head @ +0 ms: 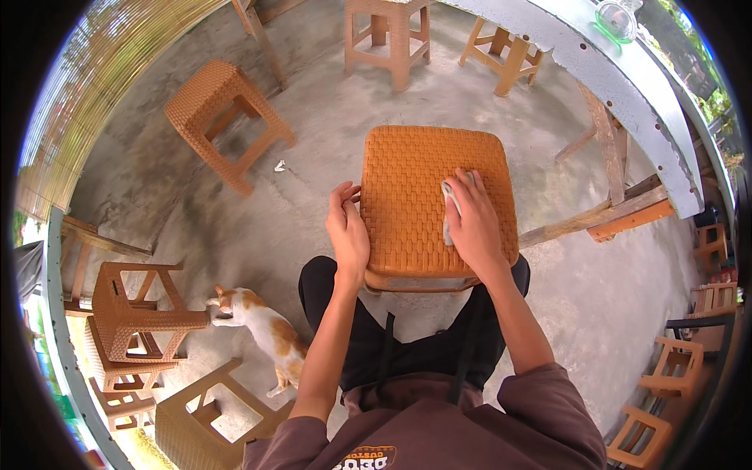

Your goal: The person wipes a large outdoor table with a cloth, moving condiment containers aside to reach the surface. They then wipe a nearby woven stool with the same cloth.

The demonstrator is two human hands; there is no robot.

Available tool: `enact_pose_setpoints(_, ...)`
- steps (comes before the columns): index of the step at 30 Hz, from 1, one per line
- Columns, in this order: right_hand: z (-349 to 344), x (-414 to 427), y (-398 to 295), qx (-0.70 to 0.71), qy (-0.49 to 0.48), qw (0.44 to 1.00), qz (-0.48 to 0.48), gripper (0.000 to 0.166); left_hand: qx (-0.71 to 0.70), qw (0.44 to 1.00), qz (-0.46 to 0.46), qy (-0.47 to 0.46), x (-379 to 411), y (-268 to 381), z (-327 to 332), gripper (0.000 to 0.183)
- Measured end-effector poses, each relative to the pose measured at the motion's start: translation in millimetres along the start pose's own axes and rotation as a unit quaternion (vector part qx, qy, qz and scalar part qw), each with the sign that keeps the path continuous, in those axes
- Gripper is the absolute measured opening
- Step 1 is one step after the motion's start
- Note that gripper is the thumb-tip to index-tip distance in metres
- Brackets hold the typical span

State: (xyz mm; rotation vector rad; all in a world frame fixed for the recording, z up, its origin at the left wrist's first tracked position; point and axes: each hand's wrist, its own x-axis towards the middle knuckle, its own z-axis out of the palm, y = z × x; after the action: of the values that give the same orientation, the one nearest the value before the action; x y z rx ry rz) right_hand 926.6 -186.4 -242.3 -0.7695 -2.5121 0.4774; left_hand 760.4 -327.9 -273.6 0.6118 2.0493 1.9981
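An orange-brown plastic stool (411, 194) with a woven-pattern seat stands upright in front of me, between my knees. My right hand (474, 214) presses a pale grey cloth (449, 226) flat against the right part of the seat. Most of the cloth is hidden under the palm and fingers. At the seat's left edge rests my left hand (348, 229), its fingers bent along the side and its thumb towards the rim. I cannot tell how firmly it grips the stool.
A white and orange cat (267, 332) lies on the concrete floor (252, 229) to my left, near stacked stools (141, 317). Another stool (226, 117) stands tilted-looking ahead left. A metal-edged table (640, 106) with a glass container (617, 22) curves along the right.
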Motion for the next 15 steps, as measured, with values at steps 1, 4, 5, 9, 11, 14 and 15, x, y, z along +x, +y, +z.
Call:
enact_pose_setpoints(1, 14.3, 11.8, -4.0, -0.032, 0.014, 0.999, 0.004, 0.041, -0.011, 1.0, -0.002, 0.005, 0.4, -1.1, 0.6, 0.034)
enact_pose_setpoints(4, 43.8, 24.4, -42.8, 0.006, 0.01, 0.999, -0.032, 0.042, 0.042, 0.999, 0.017, 0.001, 3.4, -1.4, 1.4, 0.034)
enact_pose_setpoints(5, 50.6, 20.2, -56.2, 0.018, 0.014, 0.997, -0.068, 0.041, 0.073, 0.997, 0.029, -0.001, 4.1, -0.7, 1.5, 0.035)
enact_pose_setpoints(9, 42.5, -15.6, -88.4, 0.095, -0.025, 0.985, -0.14, 0.039, 0.068, 0.997, 0.035, 0.006, 7.4, -13.9, -3.5, 0.039)
enact_pose_setpoints(11, 26.5, -41.2, -85.1, 0.103, -0.032, 0.981, -0.159, 0.041, 0.071, 0.997, 0.021, -0.005, 5.0, -5.1, -3.2, 0.039)
enact_pose_setpoints(14, -3.1, -53.8, -59.8, 0.093, -0.058, 0.982, -0.154, 0.041, 0.136, 0.989, -0.02, -0.058, 7.5, -14.0, -6.6, 0.044)
enact_pose_setpoints(15, -12.6, -56.0, -46.3, 0.085, -0.067, 0.984, -0.144, 0.04, 0.163, 0.984, -0.015, -0.071, 7.2, -9.0, -4.3, 0.048)
